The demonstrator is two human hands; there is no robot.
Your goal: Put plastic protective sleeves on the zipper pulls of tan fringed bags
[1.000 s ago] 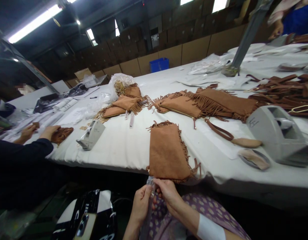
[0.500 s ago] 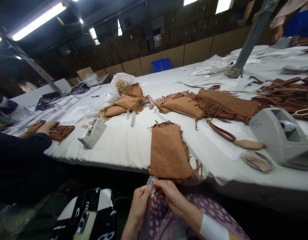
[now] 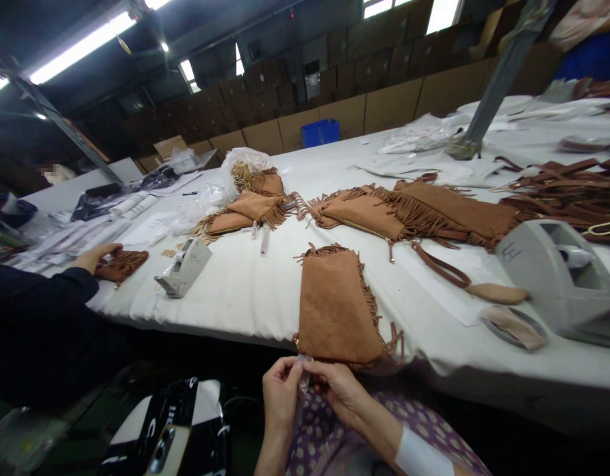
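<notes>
A narrow strip of clear plastic is pinched between the fingertips of my left hand and my right hand, just below the table's front edge. Something small seems to be inside it, but I cannot make out what. Directly beyond my fingers a brown fringed pouch lies flat on the white-covered table, its near edge at the table's rim. Fringe runs along the pouch's far and right sides.
Farther back lie more fringed pouches and a plastic-wrapped bundle. Tape dispensers stand at left and right, near brown straps. A co-worker's hand touches a brown fringed piece.
My hands have turned slightly, and the upper end of the plastic strip now sits lower between my fingertips. At left, only one of the co-worker's hands still shows on the brown piece.
</notes>
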